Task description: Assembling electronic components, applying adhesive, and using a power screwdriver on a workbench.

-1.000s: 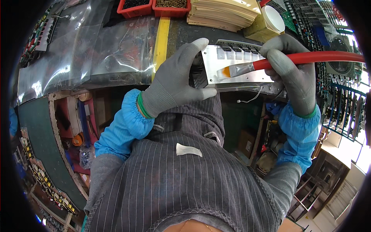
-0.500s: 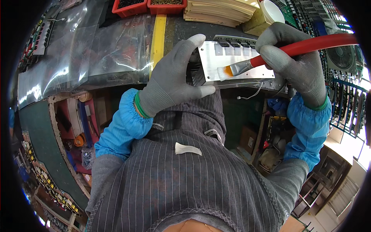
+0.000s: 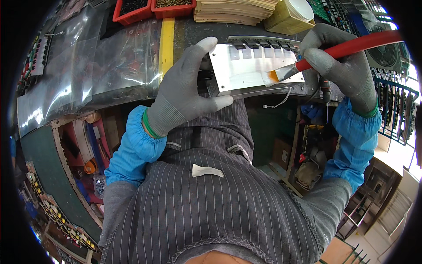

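Silvery metal unit [image 3: 241, 75] sits at the front edge of the worktop [image 3: 185, 37], pale face toward the wearer, row of black connectors [image 3: 250, 44] along its far side. Left hand [image 3: 187, 83], grey glove: grip closed around the unit's left end, thumb on the near side, fingers at the far corner. Right hand [image 3: 340, 66], also gloved: grip clenched on the red handle of a flat brush [image 3: 356, 45], bristles down on the face, right of centre toward the near edge.

Progress: brushing looks underway, not finished, since the bristles appear to be on the surface. Face looks mostly even; can't tell which parts are brushed and which are left. Screws sit in the face's visible corners; connectors look fitted.

Containers: two red bins at the far edge. Left bin [image 3: 132, 18] holds small black parts; right bin [image 3: 174, 12] holds small brass-coloured parts. White round tub [image 3: 301, 9] stands in a yellowish box [image 3: 285, 25]; tub contents unclear. Stack of tan sheets [image 3: 233, 13] just left of that box. Below the worktop, a clear bag [image 3: 99, 185] holds small bits, too blurred to identify.
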`<action>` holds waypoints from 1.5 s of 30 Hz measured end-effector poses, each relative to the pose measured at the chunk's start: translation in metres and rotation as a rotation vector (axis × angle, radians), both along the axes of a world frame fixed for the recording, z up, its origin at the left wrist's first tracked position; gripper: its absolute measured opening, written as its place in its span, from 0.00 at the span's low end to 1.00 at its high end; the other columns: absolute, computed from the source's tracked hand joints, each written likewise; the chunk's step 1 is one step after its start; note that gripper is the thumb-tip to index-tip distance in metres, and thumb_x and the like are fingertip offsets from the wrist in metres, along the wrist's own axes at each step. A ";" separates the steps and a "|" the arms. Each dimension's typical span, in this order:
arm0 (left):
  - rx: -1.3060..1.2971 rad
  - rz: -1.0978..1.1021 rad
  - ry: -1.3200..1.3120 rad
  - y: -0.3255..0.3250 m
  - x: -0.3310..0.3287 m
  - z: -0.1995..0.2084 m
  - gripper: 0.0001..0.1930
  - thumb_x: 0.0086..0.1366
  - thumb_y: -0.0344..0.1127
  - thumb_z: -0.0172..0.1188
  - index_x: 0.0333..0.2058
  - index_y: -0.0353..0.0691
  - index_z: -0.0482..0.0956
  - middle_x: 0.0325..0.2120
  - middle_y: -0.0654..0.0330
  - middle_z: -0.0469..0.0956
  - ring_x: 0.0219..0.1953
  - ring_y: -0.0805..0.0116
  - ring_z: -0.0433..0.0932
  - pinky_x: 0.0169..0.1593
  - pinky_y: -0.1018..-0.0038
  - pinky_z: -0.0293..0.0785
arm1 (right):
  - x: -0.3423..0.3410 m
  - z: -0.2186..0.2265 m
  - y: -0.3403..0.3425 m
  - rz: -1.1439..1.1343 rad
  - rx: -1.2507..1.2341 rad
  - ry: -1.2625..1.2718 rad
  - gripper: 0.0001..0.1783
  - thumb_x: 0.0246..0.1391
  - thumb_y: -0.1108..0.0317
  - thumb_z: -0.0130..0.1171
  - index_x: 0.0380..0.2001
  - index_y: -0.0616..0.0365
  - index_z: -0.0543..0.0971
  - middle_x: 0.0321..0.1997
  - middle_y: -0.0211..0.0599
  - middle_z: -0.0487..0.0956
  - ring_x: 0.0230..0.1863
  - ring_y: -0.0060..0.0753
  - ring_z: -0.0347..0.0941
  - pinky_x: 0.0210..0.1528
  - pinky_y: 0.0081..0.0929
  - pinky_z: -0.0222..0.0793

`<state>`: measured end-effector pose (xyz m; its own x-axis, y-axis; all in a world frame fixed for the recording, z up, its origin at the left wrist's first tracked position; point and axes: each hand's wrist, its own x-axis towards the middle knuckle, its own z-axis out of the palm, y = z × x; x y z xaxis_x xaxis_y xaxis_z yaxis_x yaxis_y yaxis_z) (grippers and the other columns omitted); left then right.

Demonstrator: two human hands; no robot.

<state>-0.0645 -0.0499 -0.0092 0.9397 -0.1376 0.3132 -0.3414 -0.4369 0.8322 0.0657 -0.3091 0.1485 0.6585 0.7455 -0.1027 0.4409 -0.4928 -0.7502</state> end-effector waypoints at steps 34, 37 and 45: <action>0.037 -0.009 -0.016 0.001 0.001 0.000 0.54 0.44 0.45 0.79 0.66 0.41 0.56 0.54 0.47 0.69 0.52 0.52 0.78 0.55 0.62 0.79 | -0.011 0.012 0.014 -0.180 -0.098 -0.054 0.21 0.55 0.50 0.65 0.35 0.59 0.82 0.27 0.31 0.79 0.25 0.19 0.76 0.27 0.17 0.74; 0.045 0.008 -0.004 0.004 0.001 -0.002 0.54 0.44 0.44 0.79 0.66 0.41 0.56 0.54 0.48 0.70 0.51 0.53 0.78 0.54 0.62 0.79 | -0.023 0.007 0.031 -0.196 -0.016 0.068 0.19 0.58 0.53 0.63 0.36 0.60 0.82 0.27 0.31 0.80 0.24 0.19 0.75 0.27 0.19 0.74; 0.031 0.002 0.025 0.001 0.001 0.002 0.53 0.45 0.44 0.79 0.66 0.41 0.56 0.54 0.49 0.71 0.49 0.57 0.79 0.53 0.63 0.80 | 0.004 0.008 -0.012 -0.112 -0.159 -0.064 0.15 0.56 0.55 0.62 0.32 0.57 0.81 0.23 0.28 0.76 0.24 0.17 0.73 0.27 0.18 0.70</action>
<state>-0.0638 -0.0492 -0.0077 0.9473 -0.1447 0.2857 -0.3200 -0.4633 0.8264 0.0692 -0.3206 0.1568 0.7454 0.6450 -0.1685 0.4210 -0.6514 -0.6312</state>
